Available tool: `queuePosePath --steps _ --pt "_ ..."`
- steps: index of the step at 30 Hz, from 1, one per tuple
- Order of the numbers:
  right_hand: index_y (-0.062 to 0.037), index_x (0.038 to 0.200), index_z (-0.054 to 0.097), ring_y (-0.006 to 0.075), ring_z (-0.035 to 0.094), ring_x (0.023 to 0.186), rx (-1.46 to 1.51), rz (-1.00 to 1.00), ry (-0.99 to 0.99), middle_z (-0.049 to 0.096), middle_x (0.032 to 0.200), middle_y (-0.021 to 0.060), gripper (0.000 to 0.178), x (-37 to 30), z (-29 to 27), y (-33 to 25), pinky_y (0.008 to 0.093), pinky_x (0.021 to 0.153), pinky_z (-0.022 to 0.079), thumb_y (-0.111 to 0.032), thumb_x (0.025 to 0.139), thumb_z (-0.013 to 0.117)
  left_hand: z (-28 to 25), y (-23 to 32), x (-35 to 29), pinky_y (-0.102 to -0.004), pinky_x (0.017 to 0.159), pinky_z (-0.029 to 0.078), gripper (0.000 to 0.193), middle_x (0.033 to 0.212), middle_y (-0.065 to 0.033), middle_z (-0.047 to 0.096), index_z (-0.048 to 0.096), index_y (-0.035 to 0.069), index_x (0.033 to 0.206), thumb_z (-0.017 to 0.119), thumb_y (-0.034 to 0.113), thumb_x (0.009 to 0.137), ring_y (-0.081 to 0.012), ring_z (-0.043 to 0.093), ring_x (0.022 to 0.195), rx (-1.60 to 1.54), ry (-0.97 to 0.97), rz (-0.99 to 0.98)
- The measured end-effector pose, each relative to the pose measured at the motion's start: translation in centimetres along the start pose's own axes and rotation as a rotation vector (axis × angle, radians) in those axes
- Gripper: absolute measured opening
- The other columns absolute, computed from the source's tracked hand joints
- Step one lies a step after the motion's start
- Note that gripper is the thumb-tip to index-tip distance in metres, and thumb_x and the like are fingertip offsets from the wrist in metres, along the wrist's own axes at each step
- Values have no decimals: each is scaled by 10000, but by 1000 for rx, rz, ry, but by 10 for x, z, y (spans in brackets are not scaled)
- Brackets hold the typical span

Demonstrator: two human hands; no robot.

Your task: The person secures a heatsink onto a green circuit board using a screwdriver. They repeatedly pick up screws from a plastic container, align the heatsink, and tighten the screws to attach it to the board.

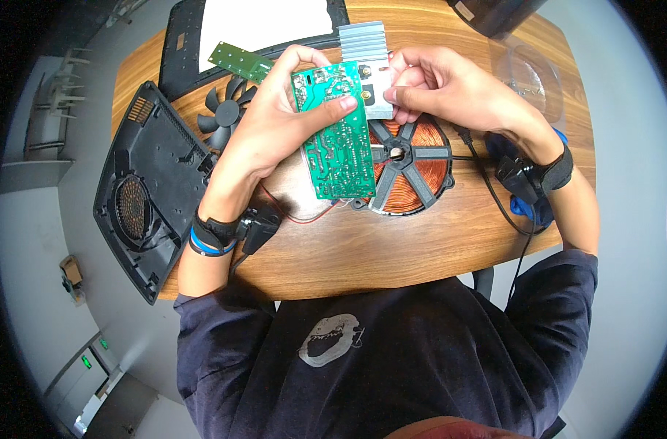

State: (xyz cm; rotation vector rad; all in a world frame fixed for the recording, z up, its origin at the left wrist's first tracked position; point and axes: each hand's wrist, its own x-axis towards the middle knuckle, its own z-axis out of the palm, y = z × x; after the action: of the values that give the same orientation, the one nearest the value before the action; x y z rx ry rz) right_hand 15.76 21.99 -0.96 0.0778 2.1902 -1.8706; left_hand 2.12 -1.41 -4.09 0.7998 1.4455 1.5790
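My left hand [286, 110] grips a green circuit board [341, 157] by its left edge, thumb across its soldered face. A silver finned heat sink [364, 44] is joined along the board's upper right side, with two screws showing on its flat plate. At that plate's right edge, my right hand [429, 80] is closed, thumb and fingers pinched together; whether something small sits between them is hidden. Partly beneath the board lies a round copper coil [414, 164] on a black spoked frame. A thin red wire [297, 219] runs from under the board toward the left.
Left of my hands are a black fan [227, 113], a narrow green board [238, 62] and a black plastic housing [150, 190] overhanging the table edge. Behind lies a black-framed white panel [264, 29]. A clear container [527, 80], a blue cloth [531, 212] and a black cable [487, 175] are right.
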Motion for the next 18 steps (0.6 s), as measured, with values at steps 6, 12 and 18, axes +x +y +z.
queuePosePath --steps 6,12,18 --pt "17 1180 650 81 662 809 -6 7 -22 709 889 17 212 -1 4 -1 252 764 571 -167 1076 631 -1 1 1 -271 876 583 431 1083 -18 674 482 92 1282 761 -15 971 -80 658 995 -9 -27 -31" --pt "-6 1129 643 66 618 793 -79 -116 32 674 871 -3 185 2 8 10 250 723 536 -183 1084 619 -7 5 3 -289 874 605 409 1087 -35 701 511 77 1235 790 -11 949 -106 689 1012 -117 -56 -46" --pt "-19 1092 639 89 671 827 -50 -127 97 702 902 19 206 -5 14 8 255 756 570 -224 1078 649 -9 3 1 -303 869 617 430 1080 -53 708 510 60 1281 781 -6 954 -129 717 986 -269 -57 -125"
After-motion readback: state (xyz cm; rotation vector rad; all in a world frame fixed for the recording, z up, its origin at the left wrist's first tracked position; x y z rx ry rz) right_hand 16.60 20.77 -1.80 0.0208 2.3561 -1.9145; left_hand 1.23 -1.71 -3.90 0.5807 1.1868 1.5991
